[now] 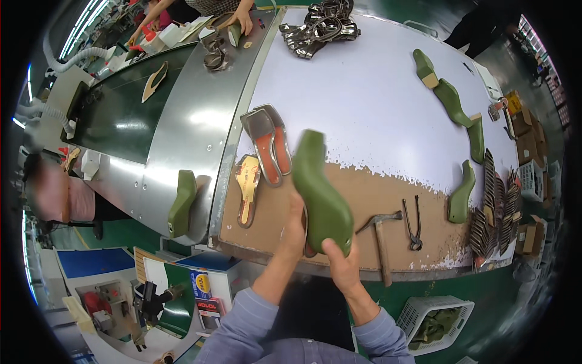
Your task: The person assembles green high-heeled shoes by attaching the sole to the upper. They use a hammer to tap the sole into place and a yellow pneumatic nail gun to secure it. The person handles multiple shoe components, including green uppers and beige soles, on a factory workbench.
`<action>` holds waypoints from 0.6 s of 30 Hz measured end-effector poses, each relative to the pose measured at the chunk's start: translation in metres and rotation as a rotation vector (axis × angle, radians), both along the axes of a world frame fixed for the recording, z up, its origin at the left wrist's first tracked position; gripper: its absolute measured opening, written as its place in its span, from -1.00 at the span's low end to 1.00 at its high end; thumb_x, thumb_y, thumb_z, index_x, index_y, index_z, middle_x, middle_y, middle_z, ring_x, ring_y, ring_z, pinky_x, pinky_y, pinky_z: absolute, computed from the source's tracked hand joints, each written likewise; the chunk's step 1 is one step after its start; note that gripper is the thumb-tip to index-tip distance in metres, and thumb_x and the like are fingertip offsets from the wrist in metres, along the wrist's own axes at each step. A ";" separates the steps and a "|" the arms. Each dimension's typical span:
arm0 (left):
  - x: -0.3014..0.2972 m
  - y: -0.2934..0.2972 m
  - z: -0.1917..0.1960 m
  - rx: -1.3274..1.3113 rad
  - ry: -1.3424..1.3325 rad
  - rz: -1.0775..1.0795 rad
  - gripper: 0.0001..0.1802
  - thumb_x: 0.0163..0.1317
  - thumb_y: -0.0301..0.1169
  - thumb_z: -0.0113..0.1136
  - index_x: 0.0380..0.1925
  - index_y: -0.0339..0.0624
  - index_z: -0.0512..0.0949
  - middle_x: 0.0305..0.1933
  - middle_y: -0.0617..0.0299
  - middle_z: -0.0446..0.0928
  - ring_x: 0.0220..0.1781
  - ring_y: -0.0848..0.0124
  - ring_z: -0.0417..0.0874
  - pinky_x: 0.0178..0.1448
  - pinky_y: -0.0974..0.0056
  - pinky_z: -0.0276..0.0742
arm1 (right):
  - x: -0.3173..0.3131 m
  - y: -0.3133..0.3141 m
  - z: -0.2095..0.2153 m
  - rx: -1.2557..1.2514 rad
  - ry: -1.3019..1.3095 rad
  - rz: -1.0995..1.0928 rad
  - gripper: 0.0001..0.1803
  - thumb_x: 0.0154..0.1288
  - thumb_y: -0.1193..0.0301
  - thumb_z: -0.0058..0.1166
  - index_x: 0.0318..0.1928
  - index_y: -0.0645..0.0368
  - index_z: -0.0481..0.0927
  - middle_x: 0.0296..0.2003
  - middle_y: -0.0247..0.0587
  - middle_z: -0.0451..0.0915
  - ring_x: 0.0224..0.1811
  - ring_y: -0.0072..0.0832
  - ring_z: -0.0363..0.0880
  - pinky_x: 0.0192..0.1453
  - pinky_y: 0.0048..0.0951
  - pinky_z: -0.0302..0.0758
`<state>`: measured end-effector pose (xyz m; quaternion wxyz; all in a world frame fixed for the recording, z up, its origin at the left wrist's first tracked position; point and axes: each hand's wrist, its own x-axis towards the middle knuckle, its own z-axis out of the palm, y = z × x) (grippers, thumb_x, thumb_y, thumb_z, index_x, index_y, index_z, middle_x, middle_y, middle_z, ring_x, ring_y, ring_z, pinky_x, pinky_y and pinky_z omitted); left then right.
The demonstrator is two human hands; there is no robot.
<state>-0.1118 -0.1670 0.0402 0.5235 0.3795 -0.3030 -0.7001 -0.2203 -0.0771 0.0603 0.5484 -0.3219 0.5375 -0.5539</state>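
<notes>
A green shoe last (pixel 322 203) is held over the near edge of the workbench, toe end toward me. My right hand (pixel 344 264) grips its lower end, thumb on top. My left hand (pixel 292 233) closes along its left side; most of those fingers are hidden behind it. A thin edge of something shows between that palm and the last, too covered to name. Just beyond the left hand lie a pair of metallic shoe uppers with orange insoles (pixel 264 142) and a gold-topped insole (pixel 247 188). A hammer (pixel 381 242) and pincers (pixel 414 227) rest right of the hands.
More green lasts stand on the right, such as one last (pixel 462 194), beside pleated dark uppers (pixel 496 212). Metallic uppers (pixel 321 27) pile at the far edge. Leftward, another last (pixel 182 203) sits on the metal conveyor frame (pixel 173 127). A person's hand (pixel 241 21) works beyond.
</notes>
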 end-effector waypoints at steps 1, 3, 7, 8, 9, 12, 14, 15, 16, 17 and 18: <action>0.014 0.020 0.001 0.065 0.004 0.015 -0.27 0.59 0.07 -0.13 0.57 -0.13 0.14 0.36 0.07 0.46 0.24 0.24 0.60 0.28 0.08 0.61 | 0.009 0.006 0.019 -0.071 0.085 0.047 -0.27 0.40 0.38 0.25 0.47 0.37 0.27 0.28 -0.04 0.49 0.31 -0.29 0.49 0.40 -0.25 0.43; 0.047 0.038 0.011 0.109 0.083 -0.028 -0.26 0.56 0.11 -0.08 0.52 -0.15 0.21 0.33 0.06 0.48 0.25 0.18 0.60 0.33 0.03 0.60 | 0.023 0.028 0.021 -0.269 0.457 0.211 -0.14 0.35 0.41 0.30 0.54 0.31 0.16 0.47 0.24 0.25 0.56 0.01 0.25 0.54 -0.11 0.31; 0.114 0.068 0.025 0.192 0.411 -0.132 -0.29 0.48 0.12 0.03 0.39 -0.18 0.37 0.27 0.03 0.54 0.25 0.10 0.61 0.39 -0.09 0.56 | 0.034 0.058 0.054 -0.356 0.542 0.472 -0.04 0.29 0.29 0.44 0.55 0.22 0.16 0.48 0.29 0.23 0.59 0.09 0.18 0.57 -0.05 0.25; 0.120 0.075 0.024 0.247 0.506 -0.134 -0.30 0.46 0.11 0.06 0.36 -0.19 0.40 0.26 0.02 0.55 0.24 0.09 0.61 0.40 -0.10 0.55 | 0.041 0.068 0.048 -0.202 0.096 0.408 -0.05 0.28 0.25 0.46 0.53 0.23 0.20 0.45 0.20 0.29 0.55 -0.01 0.25 0.56 -0.10 0.27; 0.116 0.085 0.022 0.262 0.514 -0.103 -0.30 0.44 0.09 0.09 0.35 -0.20 0.41 0.26 0.01 0.55 0.25 0.08 0.61 0.41 -0.10 0.55 | 0.050 0.080 0.043 -0.063 -0.353 0.256 -0.06 0.26 0.22 0.49 0.51 0.24 0.25 0.42 0.12 0.36 0.52 -0.10 0.32 0.54 -0.15 0.29; 0.100 0.103 0.018 0.204 0.323 -0.103 -0.25 0.34 -0.02 0.25 0.40 -0.22 0.36 0.31 -0.03 0.53 0.32 0.01 0.57 0.45 -0.07 0.52 | 0.037 0.100 0.001 0.108 -0.009 0.346 -0.18 0.29 0.28 0.46 0.44 0.27 0.32 0.33 -0.03 0.47 0.38 -0.34 0.44 0.49 -0.28 0.35; 0.104 0.089 0.015 -0.021 0.293 -0.106 -0.21 0.38 -0.13 0.28 0.50 -0.14 0.21 0.33 -0.09 0.50 0.35 0.00 0.57 0.44 -0.08 0.53 | 0.027 0.101 -0.004 -0.158 0.514 0.258 -0.24 0.20 0.50 0.50 0.32 0.21 0.33 0.27 0.01 0.46 0.31 -0.24 0.50 0.34 -0.25 0.50; 0.099 0.086 0.021 -0.103 0.464 -0.060 -0.24 0.41 -0.21 0.28 0.50 -0.12 0.17 0.33 -0.09 0.50 0.34 0.02 0.59 0.40 -0.07 0.57 | 0.021 0.103 -0.025 -0.337 0.752 0.185 -0.24 0.17 0.56 0.50 0.29 0.17 0.31 0.25 0.01 0.43 0.31 -0.23 0.50 0.26 -0.24 0.57; 0.103 0.088 0.018 -0.074 0.390 -0.037 -0.28 0.45 -0.21 0.23 0.49 -0.11 0.17 0.33 -0.12 0.49 0.34 0.02 0.59 0.42 -0.07 0.56 | 0.019 0.104 -0.041 -0.356 0.762 0.167 -0.24 0.12 0.58 0.52 0.25 0.15 0.32 0.22 0.05 0.45 0.27 -0.12 0.52 0.23 -0.20 0.58; 0.106 0.090 0.012 -0.046 0.319 -0.013 -0.32 0.48 -0.22 0.19 0.48 -0.11 0.17 0.34 -0.16 0.48 0.34 0.02 0.59 0.43 -0.08 0.54 | 0.015 0.104 -0.056 -0.376 0.774 0.151 -0.24 0.07 0.60 0.54 0.21 0.13 0.32 0.20 0.10 0.47 0.23 -0.02 0.54 0.21 -0.16 0.58; 0.108 0.093 0.005 -0.019 0.249 0.009 -0.36 0.52 -0.22 0.14 0.48 -0.11 0.17 0.35 -0.20 0.47 0.34 0.03 0.59 0.45 -0.08 0.53 | 0.015 0.107 -0.070 -0.397 0.786 0.134 -0.23 0.01 0.62 0.56 0.16 0.12 0.33 0.18 0.14 0.49 0.18 0.09 0.56 0.18 -0.12 0.58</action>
